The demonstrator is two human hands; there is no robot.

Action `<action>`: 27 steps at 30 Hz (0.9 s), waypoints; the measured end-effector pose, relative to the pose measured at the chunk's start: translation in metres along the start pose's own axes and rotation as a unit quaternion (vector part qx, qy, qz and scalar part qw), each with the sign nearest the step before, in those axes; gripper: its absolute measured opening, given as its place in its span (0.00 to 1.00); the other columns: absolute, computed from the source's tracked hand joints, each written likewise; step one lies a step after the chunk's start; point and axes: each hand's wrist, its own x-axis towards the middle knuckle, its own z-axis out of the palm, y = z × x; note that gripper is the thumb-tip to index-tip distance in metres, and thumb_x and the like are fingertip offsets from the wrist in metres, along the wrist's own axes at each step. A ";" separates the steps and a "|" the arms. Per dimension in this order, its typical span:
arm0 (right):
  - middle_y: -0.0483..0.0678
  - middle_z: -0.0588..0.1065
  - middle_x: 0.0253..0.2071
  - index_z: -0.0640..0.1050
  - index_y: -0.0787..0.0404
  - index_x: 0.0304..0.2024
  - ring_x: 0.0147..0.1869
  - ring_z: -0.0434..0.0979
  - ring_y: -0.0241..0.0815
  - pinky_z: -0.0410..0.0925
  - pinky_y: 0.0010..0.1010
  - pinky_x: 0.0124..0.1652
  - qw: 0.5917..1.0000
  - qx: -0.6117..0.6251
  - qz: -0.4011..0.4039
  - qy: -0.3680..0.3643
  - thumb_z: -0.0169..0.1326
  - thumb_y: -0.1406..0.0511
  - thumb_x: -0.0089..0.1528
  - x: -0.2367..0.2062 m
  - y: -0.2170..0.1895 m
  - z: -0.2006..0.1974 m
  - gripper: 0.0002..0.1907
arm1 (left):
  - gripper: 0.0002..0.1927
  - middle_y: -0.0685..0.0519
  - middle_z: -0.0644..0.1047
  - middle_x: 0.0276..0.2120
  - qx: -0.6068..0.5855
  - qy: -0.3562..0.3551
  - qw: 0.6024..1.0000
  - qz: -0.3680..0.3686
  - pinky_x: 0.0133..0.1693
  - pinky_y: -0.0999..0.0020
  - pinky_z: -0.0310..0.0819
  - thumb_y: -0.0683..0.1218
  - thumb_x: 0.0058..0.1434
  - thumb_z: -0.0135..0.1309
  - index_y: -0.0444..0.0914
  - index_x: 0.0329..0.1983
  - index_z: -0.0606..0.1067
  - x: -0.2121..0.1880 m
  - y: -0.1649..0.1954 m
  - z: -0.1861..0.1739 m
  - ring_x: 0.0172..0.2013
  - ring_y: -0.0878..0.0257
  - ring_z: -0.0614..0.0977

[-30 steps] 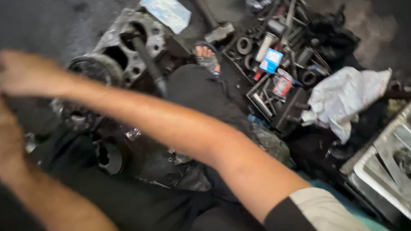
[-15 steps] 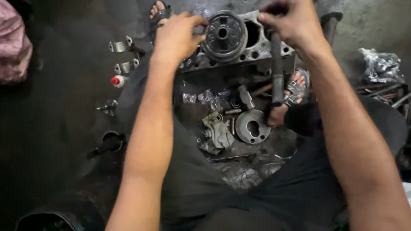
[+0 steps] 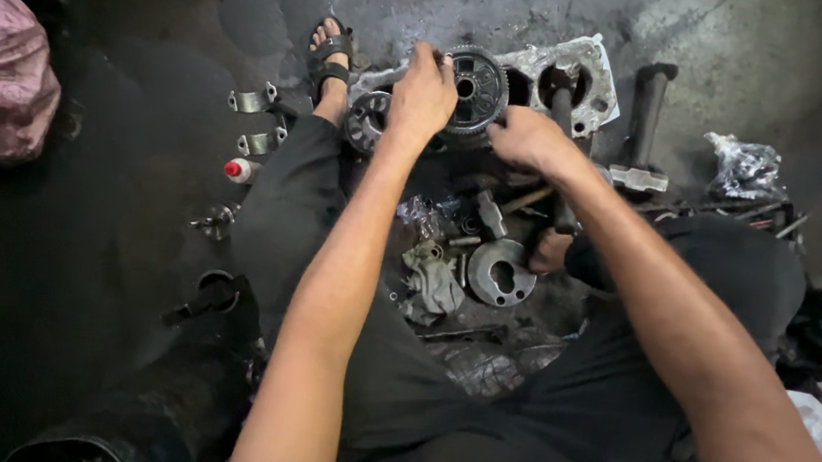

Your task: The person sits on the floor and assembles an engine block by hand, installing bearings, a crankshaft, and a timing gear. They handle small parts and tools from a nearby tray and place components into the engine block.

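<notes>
The left hand (image 3: 424, 92) lies curled over the rim of a large dark toothed metal gear wheel (image 3: 477, 87), fingers bent and gripping its left edge. That gear sits against a pale grey cast-metal engine block (image 3: 587, 72) resting on the stained concrete floor (image 3: 732, 31), just beyond both hands. The right hand (image 3: 532, 140) is just right of the left, fingers curled down and closed at the gear's lower right edge; what they pinch cannot be made out. Left of the left hand a smaller round gear (image 3: 367, 116) lies beside a foot in a black sandal (image 3: 330, 58). Farther left sit two curved silvery metal clamps (image 3: 256, 118) and a small white bottle with a red cap (image 3: 239, 170). Below the hands, between the person's black-trousered legs, lie a round grey metal plate with a keyhole-shaped opening (image 3: 499, 273) and a crumpled grey rag (image 3: 435, 276). Right of the right hand lies a dark hammer-like tool with a thick handle (image 3: 644, 123), near a crinkled clear plastic bag (image 3: 744, 165)
</notes>
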 end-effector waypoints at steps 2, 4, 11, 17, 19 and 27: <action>0.64 0.80 0.45 0.81 0.65 0.50 0.52 0.81 0.60 0.71 0.44 0.53 0.999 0.026 0.009 0.020 0.52 0.57 0.62 -0.002 -0.005 -0.003 0.21 | 0.16 0.32 0.79 0.46 0.001 0.001 1.000 -0.021 0.47 0.41 0.73 0.51 0.70 0.45 0.34 0.51 0.66 -0.002 0.000 0.001 0.45 0.31 0.80; 0.63 0.80 0.46 0.81 0.65 0.51 0.53 0.81 0.58 0.71 0.43 0.54 0.997 0.053 0.008 0.056 0.52 0.58 0.61 -0.001 -0.006 -0.008 0.21 | 0.17 0.31 0.78 0.46 0.008 -0.003 0.999 -0.041 0.46 0.40 0.74 0.51 0.69 0.45 0.33 0.51 0.65 -0.009 -0.002 0.004 0.43 0.30 0.80; 0.67 0.77 0.50 0.72 0.67 0.63 0.51 0.81 0.61 0.71 0.43 0.54 0.991 0.071 -0.024 0.113 0.50 0.66 0.59 0.030 0.006 -0.023 0.28 | 0.14 0.29 0.73 0.50 0.327 -0.146 0.922 0.144 0.38 0.44 0.80 0.44 0.72 0.43 0.27 0.52 0.68 -0.037 -0.018 0.007 0.38 0.36 0.83; 0.68 0.77 0.51 0.70 0.71 0.63 0.55 0.79 0.59 0.71 0.43 0.55 0.987 0.076 -0.069 0.121 0.45 0.72 0.61 0.037 0.021 -0.043 0.26 | 0.14 0.41 0.75 0.47 0.139 0.009 0.984 0.111 0.43 0.45 0.76 0.44 0.65 0.54 0.39 0.54 0.72 -0.014 -0.022 -0.029 0.46 0.38 0.79; 0.62 0.78 0.50 0.72 0.65 0.62 0.52 0.81 0.55 0.73 0.43 0.51 0.989 0.096 -0.060 0.099 0.43 0.72 0.62 0.029 0.020 -0.051 0.25 | 0.16 0.44 0.75 0.47 0.149 -0.001 0.974 0.170 0.46 0.47 0.76 0.42 0.62 0.57 0.42 0.53 0.73 -0.009 -0.022 -0.033 0.49 0.41 0.78; 0.66 0.78 0.51 0.77 0.66 0.58 0.55 0.79 0.63 0.70 0.46 0.58 0.999 -0.005 0.006 0.041 0.49 0.63 0.66 0.013 0.016 -0.033 0.20 | 0.17 0.44 0.76 0.47 0.145 -0.043 0.970 0.189 0.45 0.47 0.76 0.42 0.61 0.59 0.44 0.54 0.73 -0.012 -0.033 -0.012 0.49 0.42 0.79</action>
